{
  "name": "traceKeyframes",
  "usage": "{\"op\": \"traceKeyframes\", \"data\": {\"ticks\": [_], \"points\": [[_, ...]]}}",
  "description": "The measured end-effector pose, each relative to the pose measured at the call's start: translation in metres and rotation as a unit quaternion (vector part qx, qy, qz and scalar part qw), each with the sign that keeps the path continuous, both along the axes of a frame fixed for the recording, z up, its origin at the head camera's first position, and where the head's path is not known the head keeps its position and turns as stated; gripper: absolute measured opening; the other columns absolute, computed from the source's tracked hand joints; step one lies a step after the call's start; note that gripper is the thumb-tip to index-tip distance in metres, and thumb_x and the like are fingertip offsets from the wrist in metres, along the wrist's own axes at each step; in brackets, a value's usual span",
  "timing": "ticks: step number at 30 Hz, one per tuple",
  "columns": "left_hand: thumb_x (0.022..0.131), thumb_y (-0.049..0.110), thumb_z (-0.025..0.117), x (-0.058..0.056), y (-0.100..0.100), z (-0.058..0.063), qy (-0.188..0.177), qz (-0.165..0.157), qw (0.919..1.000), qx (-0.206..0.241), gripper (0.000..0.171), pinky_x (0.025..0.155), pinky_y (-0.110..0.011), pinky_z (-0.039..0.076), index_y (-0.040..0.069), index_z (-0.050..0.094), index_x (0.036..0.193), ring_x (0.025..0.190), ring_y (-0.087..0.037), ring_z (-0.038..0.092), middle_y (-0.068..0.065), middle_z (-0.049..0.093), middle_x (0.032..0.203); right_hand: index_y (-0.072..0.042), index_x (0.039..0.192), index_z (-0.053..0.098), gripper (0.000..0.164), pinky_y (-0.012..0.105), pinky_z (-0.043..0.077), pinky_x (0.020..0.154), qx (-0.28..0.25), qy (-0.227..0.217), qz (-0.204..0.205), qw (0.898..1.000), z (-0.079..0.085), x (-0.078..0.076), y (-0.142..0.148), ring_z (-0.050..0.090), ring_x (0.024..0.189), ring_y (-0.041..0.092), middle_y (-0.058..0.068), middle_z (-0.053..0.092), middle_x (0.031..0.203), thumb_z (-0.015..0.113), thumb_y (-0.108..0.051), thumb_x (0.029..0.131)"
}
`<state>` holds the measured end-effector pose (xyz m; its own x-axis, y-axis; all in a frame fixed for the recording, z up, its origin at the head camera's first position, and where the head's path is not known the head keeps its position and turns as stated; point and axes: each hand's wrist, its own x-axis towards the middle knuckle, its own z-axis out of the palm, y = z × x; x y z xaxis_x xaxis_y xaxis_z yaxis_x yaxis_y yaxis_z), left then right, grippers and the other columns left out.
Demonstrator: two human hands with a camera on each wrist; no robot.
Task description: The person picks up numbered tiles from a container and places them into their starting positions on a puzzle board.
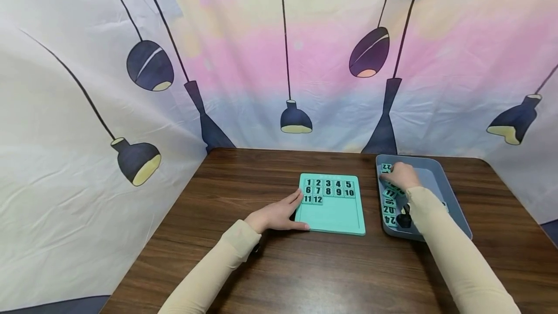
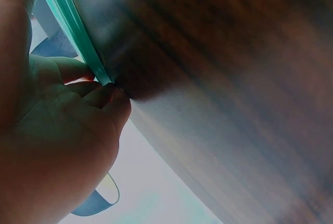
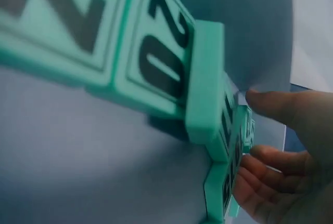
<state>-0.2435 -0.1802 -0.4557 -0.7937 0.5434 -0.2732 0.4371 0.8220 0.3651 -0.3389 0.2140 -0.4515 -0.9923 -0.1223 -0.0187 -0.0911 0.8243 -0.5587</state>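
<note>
A green number board (image 1: 331,216) lies on the table, with tiles 1 to 12 set in rows along its upper part. My left hand (image 1: 279,214) rests at its left side, fingers along the left edge and thumb extended at the near corner. In the left wrist view, fingertips touch the board's rim (image 2: 78,26). My right hand (image 1: 404,176) reaches into the grey-blue tray, over loose green number tiles (image 1: 389,210). The right wrist view shows thumb and index finger spread apart beside a small tile (image 3: 248,130); a 20 tile (image 3: 161,52) is closer to the camera.
The grey-blue tray (image 1: 429,171) stands at the right of the dark wooden table (image 1: 331,275), its tiles lined along the left side. A 22 tile (image 1: 386,166) is at its far left corner. Behind the table hangs a cloth backdrop (image 1: 257,62) printed with lamps.
</note>
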Motion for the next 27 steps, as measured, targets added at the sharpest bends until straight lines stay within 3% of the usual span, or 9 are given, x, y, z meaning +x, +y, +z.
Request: {"op": "traceKeyframes", "data": {"ticks": [9, 14, 21, 22, 24, 25, 27], "points": [[0.093, 0.071, 0.054, -0.001, 0.001, -0.003, -0.006, -0.002, 1.0, -0.002, 0.103, 0.117, -0.04, 0.03, 0.015, 0.004, 0.163, 0.153, -0.021, 0.016, -0.002, -0.005, 0.169, -0.018, 0.054, 0.036, 0.049, 0.03, 0.033, 0.048, 0.0, -0.004, -0.02, 1.0, -0.002, 0.002, 0.004, 0.032, 0.043, 0.011, -0.006, 0.028, 0.049, 0.067, -0.017, 0.092], [0.093, 0.07, 0.054, -0.003, 0.0, -0.001, 0.0, -0.004, 1.0, 0.0, 0.103, 0.117, -0.041, 0.03, 0.013, 0.005, 0.163, 0.153, -0.021, 0.015, -0.003, -0.005, 0.17, -0.019, 0.051, 0.036, 0.049, 0.031, 0.032, 0.049, -0.023, -0.008, -0.007, 1.0, 0.0, 0.003, 0.016, 0.029, 0.043, 0.011, -0.007, 0.027, 0.048, 0.066, -0.015, 0.09], [0.093, 0.071, 0.054, -0.004, 0.0, 0.001, -0.002, -0.004, 1.0, 0.004, 0.104, 0.117, -0.042, 0.03, 0.013, 0.005, 0.163, 0.153, -0.021, 0.015, -0.004, -0.005, 0.17, -0.017, 0.058, 0.034, 0.048, 0.032, 0.029, 0.052, -0.042, -0.03, 0.003, 0.999, 0.007, 0.005, 0.025, 0.023, 0.047, 0.012, -0.004, 0.023, 0.053, 0.064, -0.017, 0.095], [0.092, 0.071, 0.054, -0.003, -0.001, 0.001, -0.002, -0.003, 1.0, 0.003, 0.104, 0.117, -0.042, 0.031, 0.013, 0.005, 0.163, 0.153, -0.021, 0.016, -0.004, -0.005, 0.17, -0.014, 0.06, 0.039, 0.043, 0.033, 0.03, 0.053, -0.041, -0.028, 0.004, 0.999, 0.008, 0.005, 0.025, 0.026, 0.049, 0.013, -0.003, 0.025, 0.055, 0.064, -0.017, 0.095], [0.093, 0.071, 0.054, -0.003, -0.001, 0.0, -0.003, -0.001, 1.0, 0.0, 0.104, 0.116, -0.042, 0.031, 0.013, 0.005, 0.163, 0.153, -0.022, 0.016, -0.004, -0.005, 0.17, -0.001, 0.071, 0.057, 0.031, 0.035, 0.038, 0.056, -0.033, -0.022, 0.01, 0.999, 0.011, 0.008, 0.024, 0.04, 0.053, 0.019, 0.011, 0.046, 0.06, 0.064, -0.018, 0.096], [0.093, 0.071, 0.054, -0.002, -0.001, 0.0, -0.003, -0.001, 1.0, -0.002, 0.104, 0.116, -0.042, 0.031, 0.014, 0.005, 0.163, 0.153, -0.021, 0.016, -0.003, -0.005, 0.17, 0.007, 0.084, 0.064, 0.029, 0.038, 0.043, 0.059, -0.03, -0.019, 0.012, 0.999, 0.012, 0.009, 0.022, 0.05, 0.06, 0.025, 0.02, 0.055, 0.07, 0.064, -0.019, 0.097], [0.092, 0.072, 0.053, -0.002, -0.001, -0.001, -0.003, -0.001, 1.0, -0.002, 0.104, 0.116, -0.042, 0.032, 0.014, 0.005, 0.164, 0.153, -0.021, 0.016, -0.003, -0.005, 0.17, 0.016, 0.114, 0.064, 0.041, 0.046, 0.051, 0.071, -0.018, -0.008, 0.014, 1.0, 0.016, 0.012, 0.018, 0.061, 0.081, 0.038, 0.033, 0.064, 0.099, 0.064, -0.021, 0.097]]}}
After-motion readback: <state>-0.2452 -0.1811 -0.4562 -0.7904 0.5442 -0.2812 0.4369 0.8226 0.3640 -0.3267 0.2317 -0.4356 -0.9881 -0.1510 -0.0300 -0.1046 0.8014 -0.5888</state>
